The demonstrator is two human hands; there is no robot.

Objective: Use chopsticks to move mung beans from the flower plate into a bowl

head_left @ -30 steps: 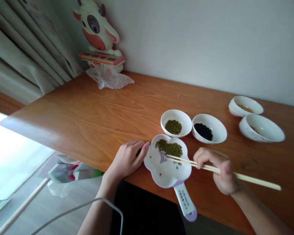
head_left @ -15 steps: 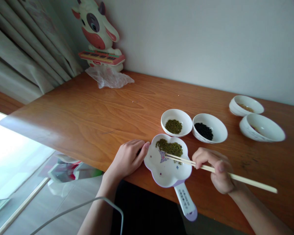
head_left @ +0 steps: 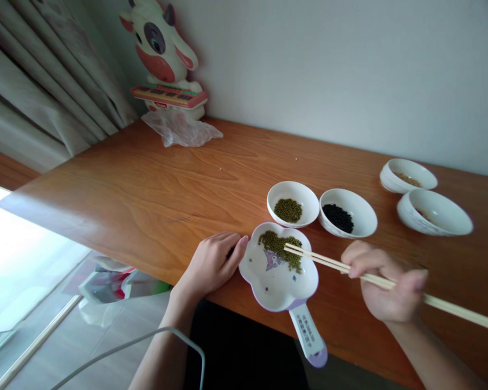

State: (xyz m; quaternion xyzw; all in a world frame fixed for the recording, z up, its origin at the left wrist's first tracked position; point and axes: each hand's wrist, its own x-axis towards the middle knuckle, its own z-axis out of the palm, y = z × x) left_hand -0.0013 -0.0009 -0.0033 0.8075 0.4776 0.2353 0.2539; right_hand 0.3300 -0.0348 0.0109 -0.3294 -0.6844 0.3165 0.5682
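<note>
My right hand [head_left: 384,279] is closed around a pair of chopsticks [head_left: 374,280]. Their tips reach over green mung beans [head_left: 284,251] in a white flower-shaped dish [head_left: 270,290] with a purple rim and a labelled handle. No bean can be made out between the tips. My left hand [head_left: 215,262] lies at the dish's left side, fingers curled and thumb against the rim; its fingertips are partly hidden. Just behind the dish, one white bowl [head_left: 309,196] contains mung beans, and another white bowl [head_left: 364,216] beside it contains black beans.
Two more white bowls [head_left: 451,216] stand at the right, with small yellowish-brown contents. A cow-shaped toy keyboard [head_left: 168,97] leans at the back left, a clear plastic bag [head_left: 183,130] before it. A grey cable [head_left: 146,337] crosses my left forearm. The table's [head_left: 117,200] front edge runs below my hands.
My right hand has moved right and slightly down. The chopstick tips have shifted up and right onto the beans, and a few beans have spread toward the dish's middle. My left hand stays put.
</note>
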